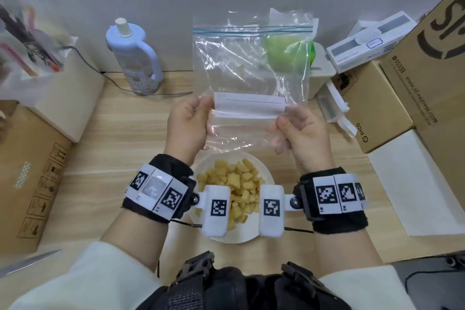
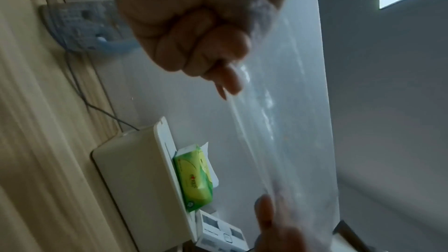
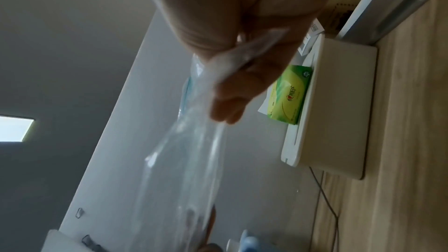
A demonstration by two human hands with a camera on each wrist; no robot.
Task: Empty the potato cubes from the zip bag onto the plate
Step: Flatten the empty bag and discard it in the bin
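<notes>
A clear zip bag is held upright above the white plate, its blue zip strip at the top and its white label between my hands. One pale potato cube shows inside the bag. A heap of potato cubes lies on the plate, partly hidden by my wrist cameras. My left hand pinches the bag's lower left edge and my right hand pinches its lower right edge. In the left wrist view my curled left hand holds the bag. In the right wrist view my right hand grips the bag.
A blue-and-white bottle stands at the back left with a cable beside it. A white box with a green tissue pack sits behind the bag. Cardboard boxes crowd the right, another box the left. A knife blade lies lower left.
</notes>
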